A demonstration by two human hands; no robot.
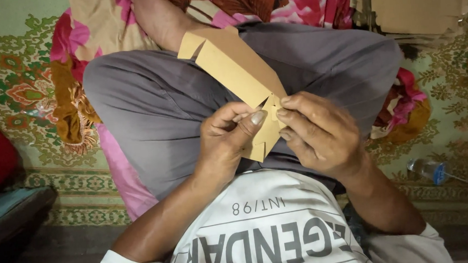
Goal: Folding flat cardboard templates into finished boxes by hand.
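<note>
A flat tan cardboard cut-out [241, 75] (notched and flapped at both ends) is pinched at its near end between the left hand [226, 140] and the right hand [319, 135], both clenched on it, and is held over the lap, above grey trousers [153, 109], its far end slanting up to the left.

Cardboard piece [236, 67] pinched between my left hand [226, 142] and right hand [320, 137], near end at my fingertips, far end running up-left beyond them. My crossed legs [153, 109] under the hands. Plastic bottle [431, 170] on the mat [7, 79], right of my right fingers. Stacked cardboard sheets [419, 4] far beyond, up-right.
</note>
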